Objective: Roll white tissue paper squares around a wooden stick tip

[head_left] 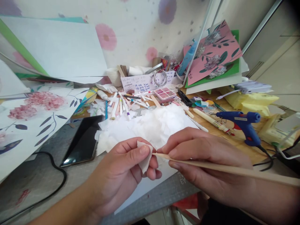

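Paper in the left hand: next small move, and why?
Probably press the stick lightly against the paper, tip first. The left hand pinches the paper between thumb and fingers, and the right hand holds the stick with its narrow tip aimed at the paper's edge. Whether they already touch is hard to tell.
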Available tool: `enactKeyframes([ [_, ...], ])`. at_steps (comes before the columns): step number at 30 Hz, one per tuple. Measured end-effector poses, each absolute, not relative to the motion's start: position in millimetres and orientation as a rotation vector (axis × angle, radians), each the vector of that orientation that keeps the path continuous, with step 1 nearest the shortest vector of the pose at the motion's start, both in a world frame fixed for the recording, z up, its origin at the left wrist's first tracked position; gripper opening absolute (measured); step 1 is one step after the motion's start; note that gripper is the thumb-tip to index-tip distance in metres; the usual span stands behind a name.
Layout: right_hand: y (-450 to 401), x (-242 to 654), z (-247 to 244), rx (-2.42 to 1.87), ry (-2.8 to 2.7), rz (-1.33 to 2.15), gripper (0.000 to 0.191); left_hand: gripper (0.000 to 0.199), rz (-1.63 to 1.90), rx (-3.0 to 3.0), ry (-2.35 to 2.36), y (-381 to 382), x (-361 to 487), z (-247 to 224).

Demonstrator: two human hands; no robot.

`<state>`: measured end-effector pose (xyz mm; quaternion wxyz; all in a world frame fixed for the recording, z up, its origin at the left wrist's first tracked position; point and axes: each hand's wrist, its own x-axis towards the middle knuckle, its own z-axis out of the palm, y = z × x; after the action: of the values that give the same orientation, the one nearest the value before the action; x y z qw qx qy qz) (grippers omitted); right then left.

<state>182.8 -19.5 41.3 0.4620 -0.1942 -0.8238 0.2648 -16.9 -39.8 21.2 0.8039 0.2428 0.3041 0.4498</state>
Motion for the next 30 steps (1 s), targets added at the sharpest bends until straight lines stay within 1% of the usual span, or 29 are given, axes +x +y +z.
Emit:
enactKeyframes([
  [5,-19.7,183.4,42.9,-0.482,-2.055,0.621,0.013,0.01,0.956,0.505,0.652,-41.6,-17.6,19.8],
  [18,-21.3,186.5,45.7,-0.517,-2.082,0.607,0.019,0.011,0.959,0.499,0.633,-43.0,-17.5,21.2],
  [24,-20.9,184.4,46.8,-0.482,-2.08,0.629,0.014,0.01,0.954,0.487,0.629,-41.8,-17.3,21.5],
  [30,-22.4,183.9,46.1,-0.506,-2.095,0.624,0.014,0.008,0.941,0.521,0.615,-42.9,-16.3,21.7],
])
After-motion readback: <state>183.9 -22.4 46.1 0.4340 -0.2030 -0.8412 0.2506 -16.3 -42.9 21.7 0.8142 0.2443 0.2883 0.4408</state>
